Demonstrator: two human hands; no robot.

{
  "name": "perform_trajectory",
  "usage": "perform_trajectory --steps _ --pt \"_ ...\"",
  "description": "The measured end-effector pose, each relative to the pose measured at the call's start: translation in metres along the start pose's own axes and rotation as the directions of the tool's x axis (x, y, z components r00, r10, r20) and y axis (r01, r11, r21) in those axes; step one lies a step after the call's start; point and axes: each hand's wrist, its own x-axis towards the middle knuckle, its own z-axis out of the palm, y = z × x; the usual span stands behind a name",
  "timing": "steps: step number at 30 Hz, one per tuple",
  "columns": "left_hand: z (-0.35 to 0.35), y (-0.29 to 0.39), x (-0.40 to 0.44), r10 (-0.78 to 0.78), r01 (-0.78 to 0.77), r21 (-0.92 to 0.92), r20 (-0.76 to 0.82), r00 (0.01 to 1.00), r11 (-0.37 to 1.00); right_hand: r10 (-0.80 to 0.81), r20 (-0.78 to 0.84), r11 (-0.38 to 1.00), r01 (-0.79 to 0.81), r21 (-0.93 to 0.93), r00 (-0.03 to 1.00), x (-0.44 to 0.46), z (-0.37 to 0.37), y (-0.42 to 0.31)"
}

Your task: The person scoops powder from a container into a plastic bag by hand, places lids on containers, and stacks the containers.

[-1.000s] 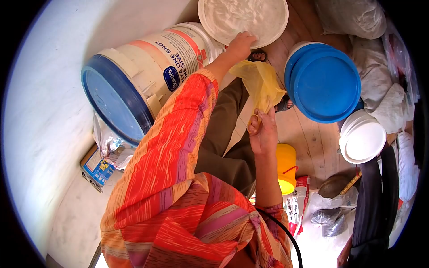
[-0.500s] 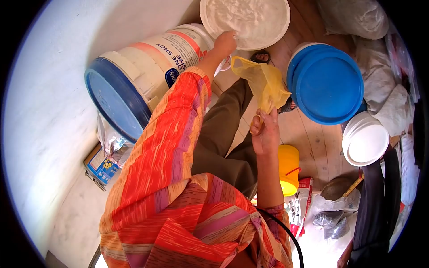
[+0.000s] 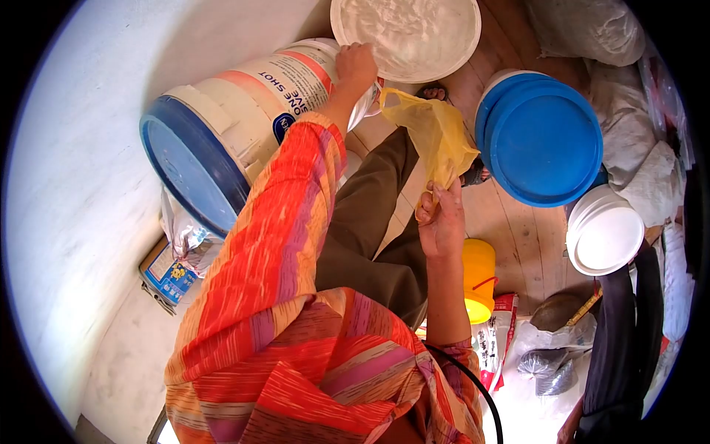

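Note:
My right hand [image 3: 442, 223] pinches the lower end of a thin, crumpled yellow plastic bag [image 3: 433, 133], which spreads upward from the fingers. My left hand [image 3: 356, 65] is closed, its fingers curled at the near left rim of a round white tub [image 3: 473, 55]; what they hold, if anything, is hidden. Pale, rippled contents [image 3: 407, 33] fill the tub. Beneath the left wrist lies the far end of a large white bucket [image 3: 255, 92] with printed lettering and a blue base, tipped on its side. The bag's upper edge is close to the left wrist.
A blue-lidded bucket [image 3: 543, 140] and a white lidded pail [image 3: 606, 231] stand at the right. A yellow container [image 3: 479, 277] is beside my right forearm. Sacks [image 3: 592, 29] line the right side, a pale wall [image 3: 81, 148] the left. Wooden boards [image 3: 510, 237] form the floor.
My left hand has drawn back slightly to the left from the tub's rim. The yellow bag's upper part has shifted a little left; my right hand stays nearly in place.

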Motion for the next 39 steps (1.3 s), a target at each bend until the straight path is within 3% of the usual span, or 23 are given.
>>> perform_trajectory --steps 2,8,12,17,21,23,27,29,31,33,36,39 --pt "-0.008 -0.009 0.004 -0.031 0.014 0.238 0.067 0.997 0.971 0.003 0.001 1.0 -0.003 0.004 1.0 0.001 0.0 0.001" --pt "-0.006 -0.012 0.009 0.109 -0.144 0.35 0.117 0.987 0.926 0.009 0.001 1.0 -0.009 0.013 1.0 0.001 0.003 0.002" --pt "-0.005 -0.007 0.01 0.075 -0.132 0.315 0.187 0.979 0.94 -0.008 0.016 1.0 0.008 0.026 1.0 0.001 -0.002 0.003" --pt "0.007 0.002 0.012 -0.012 -0.087 0.211 0.425 0.905 0.974 -0.006 -0.008 0.999 0.006 0.031 1.0 0.0 -0.003 0.004" --pt "0.0 -0.014 0.027 -0.065 -0.01 0.219 0.328 0.942 0.976 -0.009 0.014 0.999 0.009 0.037 1.0 -0.001 -0.006 0.004" --pt "-0.014 -0.028 0.035 0.095 -0.098 0.399 0.029 0.995 0.912 -0.013 0.012 0.999 0.013 0.038 1.0 0.0 -0.006 0.002" --pt "-0.027 -0.052 0.071 0.307 -0.296 0.558 0.076 0.949 0.775 -0.003 -0.042 0.999 0.004 0.039 0.999 0.003 -0.005 0.005" --pt "-0.039 -0.054 0.08 0.458 -0.465 0.619 0.184 0.87 0.633 -0.003 -0.044 0.999 0.005 0.052 0.999 0.005 -0.007 0.009" --pt "-0.04 -0.058 0.083 0.466 -0.49 0.625 0.22 0.857 0.607 -0.01 -0.037 0.998 0.012 0.059 0.999 0.008 -0.005 0.011" --pt "-0.041 -0.056 0.08 0.468 -0.51 0.631 0.252 0.847 0.585 0.009 -0.026 0.998 -0.007 0.068 1.0 0.008 -0.002 0.011" --pt "-0.032 -0.039 0.062 0.248 -0.46 0.581 0.409 0.878 0.671 -0.008 -0.013 0.998 0.008 0.058 1.0 0.01 0.0 0.013" --pt "-0.014 -0.026 0.044 0.14 -0.379 0.479 0.462 0.876 0.792 0.006 -0.027 0.996 -0.004 0.088 1.0 0.009 0.004 0.01"
